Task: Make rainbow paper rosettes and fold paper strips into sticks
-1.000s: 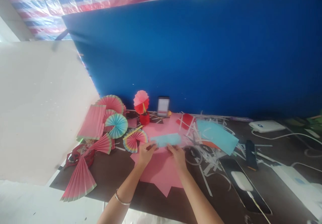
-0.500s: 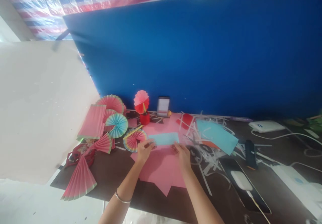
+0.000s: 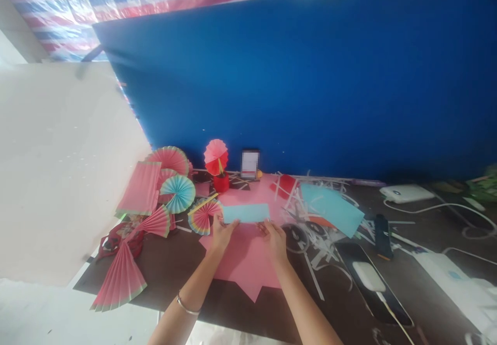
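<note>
A light blue paper strip lies flat over a stack of pink paper sheets on the dark table. My left hand pinches the strip's near left corner, a thin bangle on that wrist. My right hand pinches its near right edge, fingers closed on the paper. Both hands rest low over the pink sheets.
Folded pink and teal paper fans lie at the left, a red cup with a fan behind. A larger blue sheet, white paper strips, phones, chargers and cables lie at the right. A blue board stands behind.
The blue strip has been flattened and shifted a little farther from me and leftward; both hands followed it, still holding its near edge.
</note>
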The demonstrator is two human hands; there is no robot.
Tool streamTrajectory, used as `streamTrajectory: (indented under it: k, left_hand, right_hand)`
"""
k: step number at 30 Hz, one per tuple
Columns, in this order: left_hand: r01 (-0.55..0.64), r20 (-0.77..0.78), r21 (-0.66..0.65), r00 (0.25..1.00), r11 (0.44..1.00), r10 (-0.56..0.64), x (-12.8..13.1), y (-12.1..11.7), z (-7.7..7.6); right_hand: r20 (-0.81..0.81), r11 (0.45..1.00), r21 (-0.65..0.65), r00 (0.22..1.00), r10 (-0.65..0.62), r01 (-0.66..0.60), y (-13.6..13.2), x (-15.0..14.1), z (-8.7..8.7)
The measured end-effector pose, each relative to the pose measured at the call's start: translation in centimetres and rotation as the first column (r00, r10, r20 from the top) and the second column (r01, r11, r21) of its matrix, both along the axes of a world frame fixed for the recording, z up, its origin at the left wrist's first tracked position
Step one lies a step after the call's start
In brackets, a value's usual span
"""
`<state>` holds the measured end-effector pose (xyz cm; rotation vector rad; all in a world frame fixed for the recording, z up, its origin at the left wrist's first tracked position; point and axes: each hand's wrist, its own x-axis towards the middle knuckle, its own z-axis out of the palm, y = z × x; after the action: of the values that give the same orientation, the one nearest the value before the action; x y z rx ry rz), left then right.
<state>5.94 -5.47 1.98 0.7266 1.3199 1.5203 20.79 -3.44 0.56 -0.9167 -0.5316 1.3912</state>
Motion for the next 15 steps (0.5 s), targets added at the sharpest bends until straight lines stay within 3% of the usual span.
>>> streamTrajectory:
  k: [5,11,15]
  left_hand:
    - [0.057,0.098,0.023,0.993,0.998,-0.059,0.03,0.01,0.00]
    - [0.062,-0.003,0.065,0.998,0.996,-0.062,0.07,-0.18,-0.02]
    - [0.075,0.167,0.079,0.982,0.994,-0.088,-0.03,0.17,-0.12]
  right_hand:
    - [0.042,0.999,0.034,0.999,0.018,-0.020,-0.01,-0.24,-0.28]
    - [0.016,0.999,0.032,0.999,0.031,-0.032,-0.21,-0.30,-0.42]
    - [0.010,0.998,0.029,0.999,0.052,-0.053,-0.22,-0.35,-0.38]
